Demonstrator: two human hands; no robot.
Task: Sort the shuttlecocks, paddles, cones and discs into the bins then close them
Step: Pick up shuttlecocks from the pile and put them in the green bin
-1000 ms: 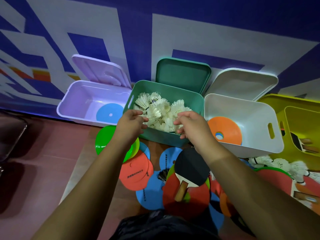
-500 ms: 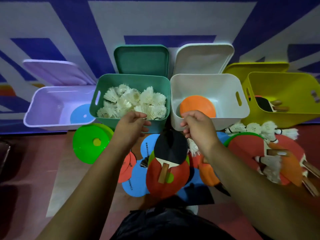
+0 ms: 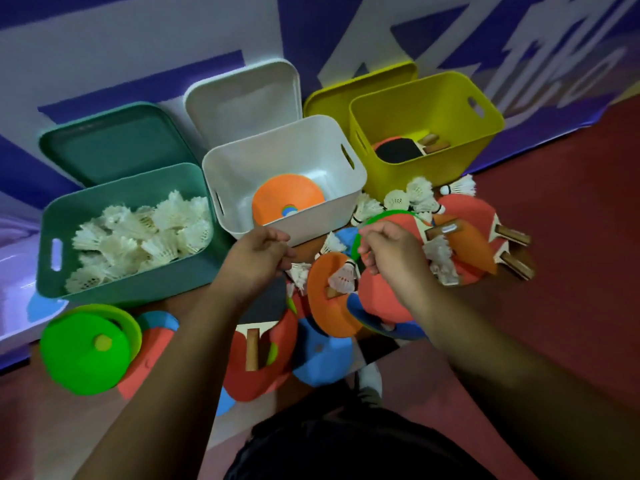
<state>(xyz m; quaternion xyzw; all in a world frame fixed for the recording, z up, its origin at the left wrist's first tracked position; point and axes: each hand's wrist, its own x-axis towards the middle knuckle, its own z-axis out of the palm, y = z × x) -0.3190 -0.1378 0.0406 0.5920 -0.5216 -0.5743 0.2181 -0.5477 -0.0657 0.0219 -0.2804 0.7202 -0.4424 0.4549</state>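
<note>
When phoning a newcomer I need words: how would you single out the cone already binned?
Along the wall stand open bins; find the white bin, between the teal bin and the yellow bin. Inside lies the orange cone, with a blue-green centre. Every other cone is out on the floor.

The light is dim and indoor, with a cool violet cast. The white plastic bin (image 3: 284, 157) just beyond the left hand (image 3: 258, 259) and right hand (image 3: 391, 251) is the brightest surface. The forearms behind both hands sink into deep shadow toward the camera. Soft blur smears everything, plainly so in the white feathered shuttlecocks (image 3: 138, 237) left of the left hand. The purple-and-white patterned wall (image 3: 104, 46) bends and stretches at the edges, far from the hands.
</note>
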